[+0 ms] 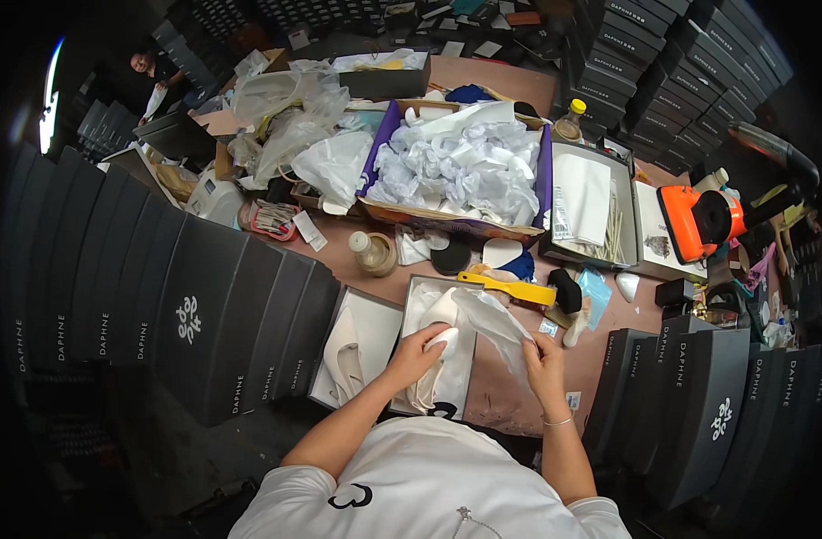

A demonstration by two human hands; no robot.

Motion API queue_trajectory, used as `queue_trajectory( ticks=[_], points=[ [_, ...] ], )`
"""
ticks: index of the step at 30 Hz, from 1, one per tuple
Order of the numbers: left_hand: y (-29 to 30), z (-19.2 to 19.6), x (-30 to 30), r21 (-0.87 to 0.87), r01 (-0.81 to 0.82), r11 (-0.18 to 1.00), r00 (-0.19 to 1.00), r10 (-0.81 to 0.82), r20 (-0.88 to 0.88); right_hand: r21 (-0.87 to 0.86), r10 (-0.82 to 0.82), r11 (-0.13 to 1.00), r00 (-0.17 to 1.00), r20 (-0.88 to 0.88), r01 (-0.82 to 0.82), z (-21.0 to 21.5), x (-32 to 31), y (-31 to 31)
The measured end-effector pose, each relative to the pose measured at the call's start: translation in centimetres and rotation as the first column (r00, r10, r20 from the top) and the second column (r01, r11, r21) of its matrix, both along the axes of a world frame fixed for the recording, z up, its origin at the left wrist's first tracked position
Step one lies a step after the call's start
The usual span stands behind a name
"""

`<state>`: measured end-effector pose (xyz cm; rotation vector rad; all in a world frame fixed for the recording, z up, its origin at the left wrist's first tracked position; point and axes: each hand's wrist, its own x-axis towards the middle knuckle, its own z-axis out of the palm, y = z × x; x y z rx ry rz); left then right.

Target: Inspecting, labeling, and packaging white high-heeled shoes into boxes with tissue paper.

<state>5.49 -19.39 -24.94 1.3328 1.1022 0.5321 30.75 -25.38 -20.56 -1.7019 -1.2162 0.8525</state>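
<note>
Open shoe box (433, 310) positioned at near edge of surface (492, 386). Cream-white shoe (438, 359) seated inside box, pale, smooth, toe rounded. Left hand (417, 353) closed around shoe. Translucent white wrapping paper (492, 319) pinched in right hand (544, 364), sheet crumpled, draped over box. Second cream shoe (344, 355) laid in adjacent lid (375, 323).
</note>
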Motion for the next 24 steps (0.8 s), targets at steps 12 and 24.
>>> queue_trajectory(
  ticks=[12, 24],
  points=[
    [-1.4, 5.1, -1.4, -0.399, 0.059, 0.915, 0.858, 0.158, 0.489, -0.342, 0.238, 0.812, 0.803, -0.547, -0.474, 1.7, -4.8, 1.9],
    [-2.3, 4.4, -0.7, -0.749, -0.104, 0.655, 0.554, 0.663, 0.503, -0.139, 0.074, 0.887, 0.432, -0.899, -0.441, 1.9, -5.7, 1.7]
  ],
)
